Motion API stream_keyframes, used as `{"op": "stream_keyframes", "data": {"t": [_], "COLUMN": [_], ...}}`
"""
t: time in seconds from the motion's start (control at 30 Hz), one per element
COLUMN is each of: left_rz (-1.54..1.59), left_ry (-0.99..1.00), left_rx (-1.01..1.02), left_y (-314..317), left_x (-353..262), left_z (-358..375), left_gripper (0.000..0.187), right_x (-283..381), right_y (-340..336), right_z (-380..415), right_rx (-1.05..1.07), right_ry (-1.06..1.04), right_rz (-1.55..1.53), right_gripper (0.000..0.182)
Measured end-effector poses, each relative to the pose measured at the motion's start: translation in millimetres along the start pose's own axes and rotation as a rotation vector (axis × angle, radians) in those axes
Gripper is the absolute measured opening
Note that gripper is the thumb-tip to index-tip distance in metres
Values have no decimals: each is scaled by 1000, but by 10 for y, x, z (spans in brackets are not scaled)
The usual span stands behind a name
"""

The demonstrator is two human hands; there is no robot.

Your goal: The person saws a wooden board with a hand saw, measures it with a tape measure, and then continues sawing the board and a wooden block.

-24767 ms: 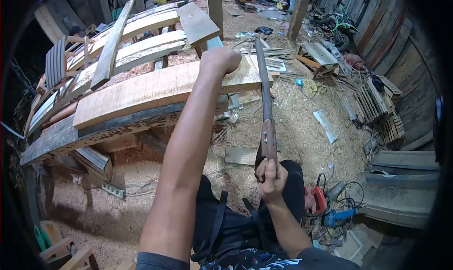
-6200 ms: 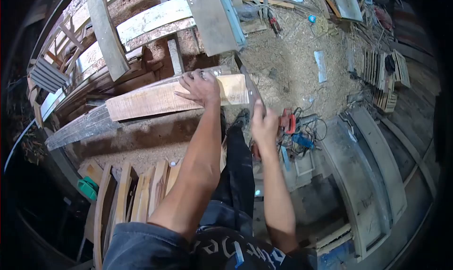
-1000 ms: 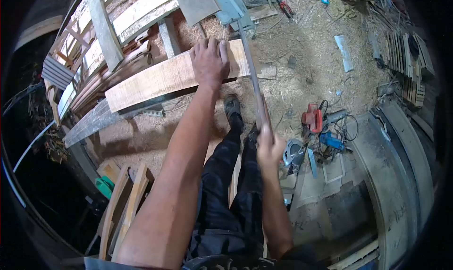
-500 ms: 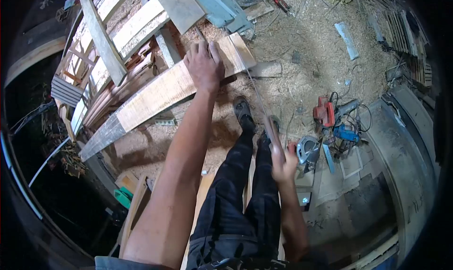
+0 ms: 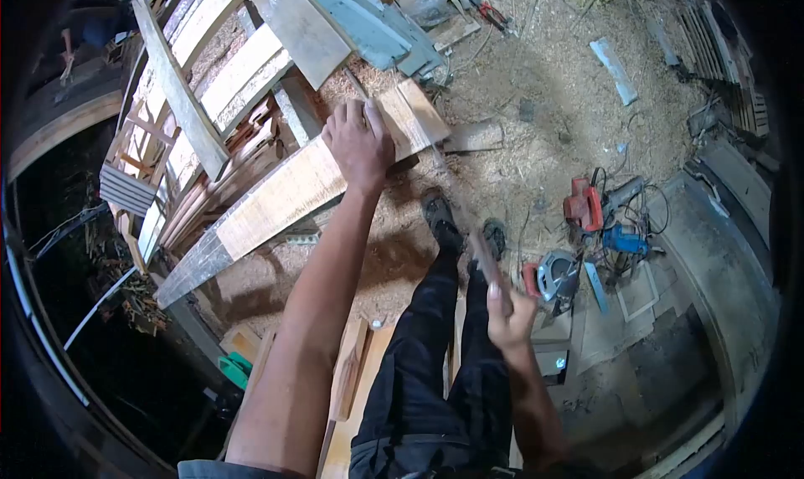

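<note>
Sawdust and pale shavings cover the rough floor (image 5: 578, 102), with curved gray panels (image 5: 733, 219) along the right side. Long boards (image 5: 243, 64) lie side by side at upper left, their light faces flaky, with a narrow gray board (image 5: 176, 85) crossing them. Below, the broad, gently curved plank (image 5: 289, 194) rests on a weathered gray beam (image 5: 197, 265); its wood is pale, with faint crosswise banding. A thin line crosses the plank near its right end, and the handsaw (image 5: 479, 244) meets the near edge there, its narrow blade blurred and slanting down toward the person.

The left hand (image 5: 360, 144) lies spread only slightly on the plank's top face, left of that line. The right hand (image 5: 512, 316) is closed around the saw's brown handle. On the floor to the right are a red power tool (image 5: 584, 204), a blue power tool (image 5: 624, 240) and a circular saw (image 5: 557, 275) with a rounded metal guard. A green plastic object (image 5: 236, 368) sits at lower left; whether it is a container cannot be told. Red-handled pliers (image 5: 492, 12) lie near crumpled clear plastic (image 5: 425, 8).
</note>
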State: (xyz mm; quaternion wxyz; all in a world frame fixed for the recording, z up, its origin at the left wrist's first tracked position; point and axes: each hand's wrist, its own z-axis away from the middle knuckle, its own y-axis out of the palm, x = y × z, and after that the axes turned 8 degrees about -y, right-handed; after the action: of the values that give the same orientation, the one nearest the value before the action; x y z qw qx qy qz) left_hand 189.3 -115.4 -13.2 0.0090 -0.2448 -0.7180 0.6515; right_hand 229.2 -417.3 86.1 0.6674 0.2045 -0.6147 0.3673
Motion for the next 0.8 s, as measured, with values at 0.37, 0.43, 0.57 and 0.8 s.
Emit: {"op": "stream_keyframes", "data": {"t": [0.37, 0.43, 0.57, 0.8], "left_rz": [12, 5, 8, 36], "left_ry": [-72, -40, -64, -83], "left_rx": [71, 43, 63, 65], "left_y": [-14, -5, -15, -36], "left_x": [-14, 18, -19, -31], "left_z": [-3, 51, 1, -2], "left_gripper": [30, 30, 29, 32], "right_x": [239, 168, -188, 230], "right_y": [-22, 29, 564, -24], "right_z": [-71, -104, -1167, 17], "right_rx": [-27, -28, -38, -86], "right_ry": [80, 85, -1, 84], "right_rz": [84, 83, 89, -40], "right_gripper": [34, 37, 49, 39]}}
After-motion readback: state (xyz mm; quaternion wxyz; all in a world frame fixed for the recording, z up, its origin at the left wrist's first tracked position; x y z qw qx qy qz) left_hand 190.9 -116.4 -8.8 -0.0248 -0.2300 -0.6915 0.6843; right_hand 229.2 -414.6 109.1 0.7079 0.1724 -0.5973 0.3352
